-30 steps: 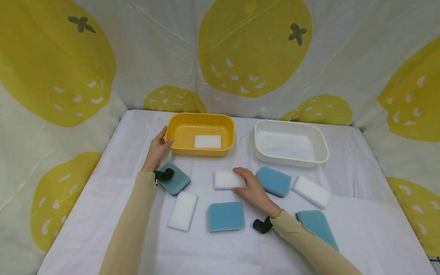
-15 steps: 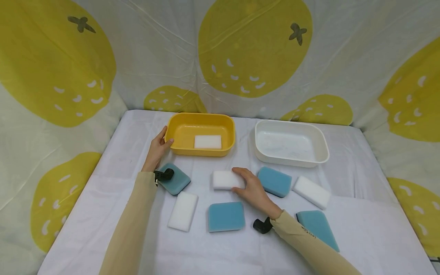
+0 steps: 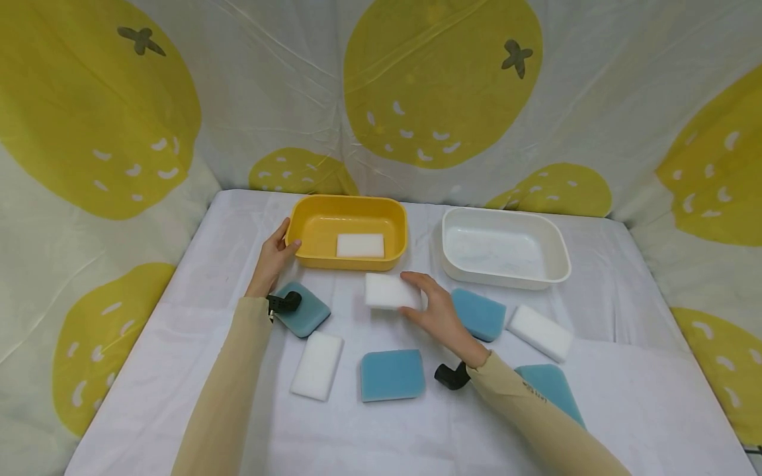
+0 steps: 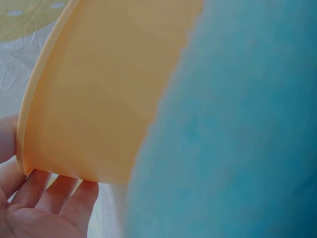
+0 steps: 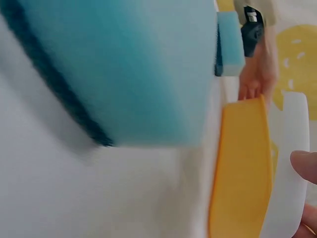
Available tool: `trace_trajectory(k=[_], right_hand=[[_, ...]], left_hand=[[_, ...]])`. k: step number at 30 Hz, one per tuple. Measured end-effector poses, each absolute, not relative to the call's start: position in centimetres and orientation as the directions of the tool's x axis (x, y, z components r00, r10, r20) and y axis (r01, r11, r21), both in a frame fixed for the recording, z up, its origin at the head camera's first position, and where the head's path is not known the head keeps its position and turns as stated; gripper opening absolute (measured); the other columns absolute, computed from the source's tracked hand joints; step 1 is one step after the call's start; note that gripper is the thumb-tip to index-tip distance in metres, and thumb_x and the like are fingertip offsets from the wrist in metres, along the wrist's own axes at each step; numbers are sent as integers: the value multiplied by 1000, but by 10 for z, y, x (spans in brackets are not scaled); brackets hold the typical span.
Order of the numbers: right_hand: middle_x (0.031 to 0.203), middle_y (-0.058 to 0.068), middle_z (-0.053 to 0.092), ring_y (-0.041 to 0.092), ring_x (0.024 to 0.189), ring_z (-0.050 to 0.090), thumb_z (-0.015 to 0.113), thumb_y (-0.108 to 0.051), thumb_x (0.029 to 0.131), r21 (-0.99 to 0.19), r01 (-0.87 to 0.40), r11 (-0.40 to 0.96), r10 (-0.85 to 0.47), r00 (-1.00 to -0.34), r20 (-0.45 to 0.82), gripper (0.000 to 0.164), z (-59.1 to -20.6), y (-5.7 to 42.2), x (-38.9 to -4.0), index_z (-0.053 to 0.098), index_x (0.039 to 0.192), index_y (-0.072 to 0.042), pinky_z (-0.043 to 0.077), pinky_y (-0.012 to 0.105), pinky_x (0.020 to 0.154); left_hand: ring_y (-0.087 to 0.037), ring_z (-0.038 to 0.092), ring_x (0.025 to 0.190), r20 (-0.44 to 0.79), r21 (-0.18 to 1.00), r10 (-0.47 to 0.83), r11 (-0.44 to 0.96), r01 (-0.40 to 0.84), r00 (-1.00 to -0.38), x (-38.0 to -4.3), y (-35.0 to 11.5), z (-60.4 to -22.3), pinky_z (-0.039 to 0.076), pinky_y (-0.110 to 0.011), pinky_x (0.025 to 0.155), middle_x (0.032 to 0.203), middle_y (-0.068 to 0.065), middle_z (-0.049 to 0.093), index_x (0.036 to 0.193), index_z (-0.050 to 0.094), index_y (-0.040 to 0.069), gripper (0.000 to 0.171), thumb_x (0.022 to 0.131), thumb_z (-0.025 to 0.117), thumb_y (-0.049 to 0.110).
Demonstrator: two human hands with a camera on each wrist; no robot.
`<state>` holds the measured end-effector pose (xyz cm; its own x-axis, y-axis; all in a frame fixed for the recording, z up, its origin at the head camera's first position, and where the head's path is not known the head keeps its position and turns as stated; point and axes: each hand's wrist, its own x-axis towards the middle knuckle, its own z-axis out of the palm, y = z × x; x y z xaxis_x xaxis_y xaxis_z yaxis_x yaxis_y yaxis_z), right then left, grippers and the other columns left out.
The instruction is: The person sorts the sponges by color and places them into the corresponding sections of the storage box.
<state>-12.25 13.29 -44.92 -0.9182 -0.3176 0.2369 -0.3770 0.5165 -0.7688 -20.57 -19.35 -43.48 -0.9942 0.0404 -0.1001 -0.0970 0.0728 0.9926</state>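
In the head view my right hand (image 3: pixel 442 318) pinches a white sponge (image 3: pixel 385 291) between thumb and fingers, held up just in front of the yellow basin (image 3: pixel 351 263). The right wrist view shows the thumb on the face of that white sponge (image 5: pixel 290 183). My left hand (image 3: pixel 274 261) grips the basin's left end, thumb at the rim and fingers along the outer wall, as the left wrist view also shows. Inside the basin lies another white sponge (image 3: pixel 360 245). Below my left wrist a blue sponge (image 3: pixel 305 311) rests on the cloth.
A white basin (image 3: pixel 506 279) stands to the right of the yellow one. Nearer lie a white sponge (image 3: pixel 317 365), a blue sponge (image 3: pixel 393 375), another blue sponge (image 3: pixel 479 315) and a white sponge (image 3: pixel 540 332). My right sleeve partly covers a further blue sponge (image 3: pixel 553 389).
My right hand has lifted the white sponge off the cloth and moved it slightly left and toward the yellow basin. The left hand and the basin stay in place.
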Motion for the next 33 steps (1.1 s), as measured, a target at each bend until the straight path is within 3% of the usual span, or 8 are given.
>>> trace_trajectory(k=[10, 33], right_hand=[[132, 17, 54, 32, 121, 50, 79, 0, 75, -774, -389, 500, -293, -917, 271, 59, -433, 129, -139, 56, 129, 1, 43, 49, 99], [129, 19, 55, 31, 122, 49, 80, -4, 76, -732, -456, 506, -293, -889, 351, 57, -416, 117, -183, 57, 127, 4, 38, 38, 104]], left_hand=[[-25, 17, 142, -82, 994, 43, 79, -79, -996, -206, -193, -435, 27, -33, 110, 158, -11, 9, 151, 12, -2, 65, 97, 49, -3], [-23, 18, 142, -100, 993, 32, 69, -97, -994, -206, -193, -435, 27, -32, 110, 158, -10, 9, 151, 13, 0, 65, 97, 49, -3]])
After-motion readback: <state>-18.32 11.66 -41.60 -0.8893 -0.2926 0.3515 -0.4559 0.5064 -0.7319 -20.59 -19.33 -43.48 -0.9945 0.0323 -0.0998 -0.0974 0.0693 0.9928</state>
